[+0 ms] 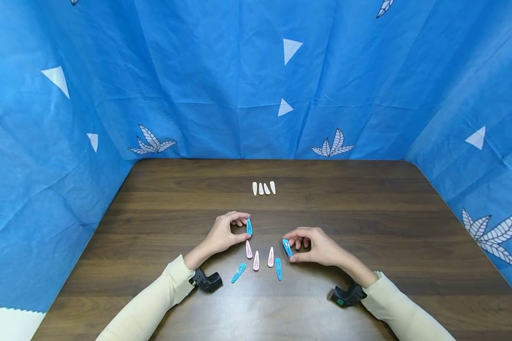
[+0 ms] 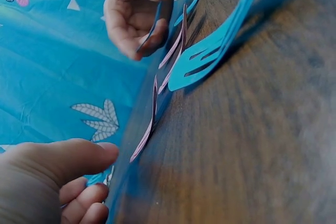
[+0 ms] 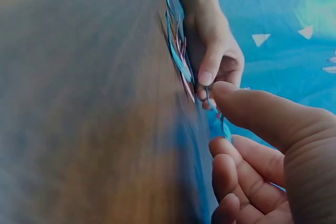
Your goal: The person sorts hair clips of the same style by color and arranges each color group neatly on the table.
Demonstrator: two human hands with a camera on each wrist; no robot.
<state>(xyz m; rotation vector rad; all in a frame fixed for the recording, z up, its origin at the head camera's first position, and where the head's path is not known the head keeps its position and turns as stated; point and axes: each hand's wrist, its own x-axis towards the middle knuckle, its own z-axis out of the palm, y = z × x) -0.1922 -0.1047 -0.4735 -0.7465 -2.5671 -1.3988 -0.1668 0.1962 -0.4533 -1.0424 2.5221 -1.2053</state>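
Observation:
In the head view my left hand [image 1: 227, 233] pinches a blue snap hair clip [image 1: 249, 227] by its two ends, between thumb and forefinger. To its right, my right hand [image 1: 317, 246] pinches another blue hair clip [image 1: 287, 247] the same way, held at a tilt. Three pink hair clips [image 1: 256, 261] lie on the table between and below the hands, one just under the left thumb. Two more blue clips lie at the sides, one slanted at left [image 1: 238, 273] and one at right [image 1: 278, 269]. In the right wrist view the right fingers partly cover their clip.
Several white hair clips [image 1: 261, 189] lie in a row farther back on the brown wooden table [image 1: 345, 199]. A blue patterned cloth [image 1: 239, 85] hangs behind the table and along both sides. Each wrist wears a black camera [image 1: 207, 280].

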